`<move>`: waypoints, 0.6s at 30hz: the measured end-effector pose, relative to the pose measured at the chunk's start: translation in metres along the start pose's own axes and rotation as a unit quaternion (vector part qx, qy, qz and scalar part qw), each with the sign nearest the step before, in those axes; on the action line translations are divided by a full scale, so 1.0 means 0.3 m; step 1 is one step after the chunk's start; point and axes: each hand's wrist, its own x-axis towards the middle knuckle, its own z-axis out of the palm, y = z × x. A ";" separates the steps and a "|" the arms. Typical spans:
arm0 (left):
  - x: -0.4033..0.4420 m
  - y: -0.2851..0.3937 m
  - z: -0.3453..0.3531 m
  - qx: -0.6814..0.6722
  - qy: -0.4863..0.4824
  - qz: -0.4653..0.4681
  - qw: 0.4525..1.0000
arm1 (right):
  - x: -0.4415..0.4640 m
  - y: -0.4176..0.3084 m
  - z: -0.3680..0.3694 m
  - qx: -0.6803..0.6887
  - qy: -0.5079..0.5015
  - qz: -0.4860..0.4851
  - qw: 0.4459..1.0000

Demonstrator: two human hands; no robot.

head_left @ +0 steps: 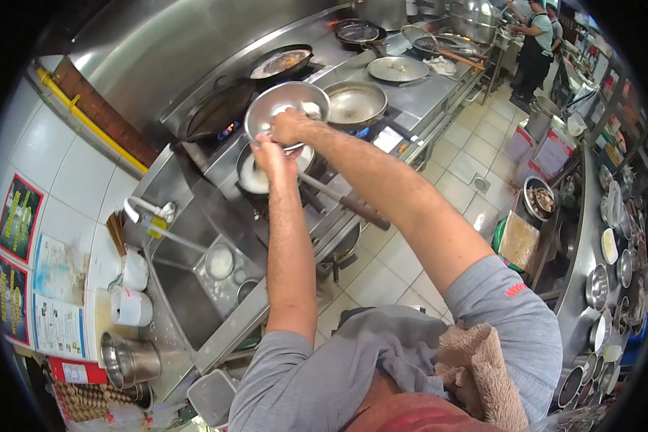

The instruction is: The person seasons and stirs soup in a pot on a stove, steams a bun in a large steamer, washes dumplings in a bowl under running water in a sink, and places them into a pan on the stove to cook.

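A steel bowl (266,108) is held tilted above the stove, with white stuff inside it. My left hand (272,157) grips its near rim from below. Inside the bowl is my right hand (291,128), fingers curled; what they hold, if anything, is hidden. Beneath the bowl, a frying pan (250,177) contains something white, and the bowl and left hand cover part of it. A long metal handle with a dark grip (366,212) extends to the right under my right forearm. Beside the bowl, a wide, light-coloured pan (355,104) stands over a blue flame.
Behind the bowl, a dark wok (219,111) leans over a lit burner, near a blackened pan (281,63). A sink (194,306) with a tap (148,208) is at left. Metal bowls (597,286) line the right-hand counter. Two people (536,43) stand in the far aisle.
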 end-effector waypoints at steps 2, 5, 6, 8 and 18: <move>0.011 -0.079 0.111 -0.002 -0.030 -0.015 0.999 | -0.047 0.151 -0.046 0.014 0.009 -0.035 0.999; 0.071 -0.167 0.223 0.061 -0.040 -0.045 0.996 | -0.067 0.343 -0.078 -0.001 0.008 -0.088 0.996; 0.096 -0.191 0.254 0.084 -0.046 -0.050 0.994 | -0.064 0.394 -0.085 0.005 0.005 -0.092 0.996; 0.224 -0.284 0.293 0.131 -0.062 0.034 0.989 | -0.053 0.494 -0.093 0.009 0.003 -0.099 0.995; 0.604 -0.568 0.483 0.483 -0.113 0.324 0.805 | 0.191 0.936 0.148 -0.013 0.084 -0.063 0.994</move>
